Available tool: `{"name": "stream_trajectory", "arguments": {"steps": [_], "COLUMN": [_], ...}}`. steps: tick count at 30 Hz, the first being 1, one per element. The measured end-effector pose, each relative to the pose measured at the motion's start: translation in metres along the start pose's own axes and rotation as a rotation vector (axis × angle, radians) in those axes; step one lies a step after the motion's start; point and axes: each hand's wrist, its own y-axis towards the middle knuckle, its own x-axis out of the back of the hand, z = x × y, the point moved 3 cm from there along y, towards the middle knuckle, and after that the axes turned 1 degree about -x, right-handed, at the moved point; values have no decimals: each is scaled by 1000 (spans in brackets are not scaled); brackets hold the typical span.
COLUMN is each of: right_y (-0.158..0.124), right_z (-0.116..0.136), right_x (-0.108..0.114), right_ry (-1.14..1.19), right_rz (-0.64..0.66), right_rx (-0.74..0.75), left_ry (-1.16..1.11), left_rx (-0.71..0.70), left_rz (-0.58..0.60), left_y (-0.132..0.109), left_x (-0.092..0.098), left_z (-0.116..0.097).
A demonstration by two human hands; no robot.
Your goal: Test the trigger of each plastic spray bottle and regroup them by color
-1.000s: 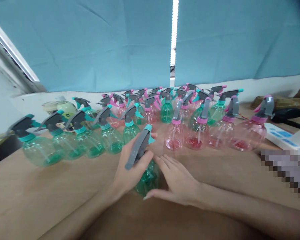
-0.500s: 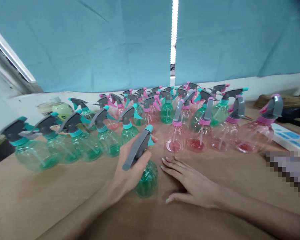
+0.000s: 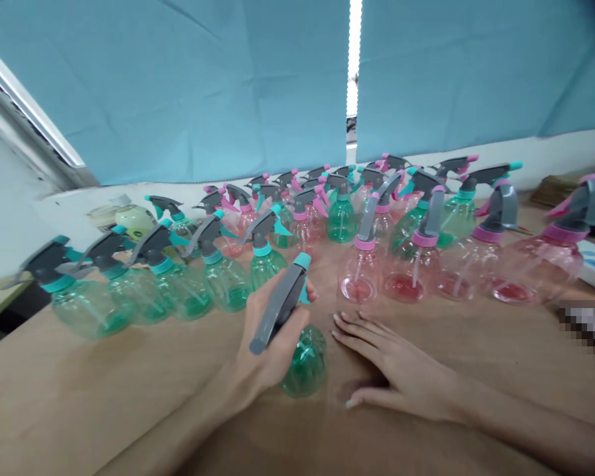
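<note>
The left hand [image 3: 265, 344] is closed around the neck of a green spray bottle [image 3: 305, 360], which stands upright toward the surface's [image 3: 79, 396] near edge. Its trigger head [image 3: 277, 307] looks fully fitted. The right hand [image 3: 391, 370] lies flat and empty just beside the bottle. The capped bottles [image 3: 426, 277] standing in rows behind it look equally complete.

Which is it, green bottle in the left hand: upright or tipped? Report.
Roughly upright: the green bottle stands base-down on the table, sprayer on top, the left hand gripping its neck.

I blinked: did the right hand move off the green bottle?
Yes. The right hand slid rightward off the green bottle and now lies flat on the table.
</note>
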Motion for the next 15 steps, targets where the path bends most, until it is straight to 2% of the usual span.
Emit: {"name": "stream_trajectory", "arguments": {"steps": [7,10,15], "right_y": [0,0,0], "right_z": [2,2,0], "right_x": [1,2,1], "right_ry": [3,16,12], "right_rz": [16,35,24], "right_rx": [2,-22,-3], "left_ry": [63,55,104], "left_rx": [3,33,57], "left_rz": [83,122,106], "left_y": [2,2,1], "left_x": [-2,-4,-4], "left_z": [-14,-12,-9]}}
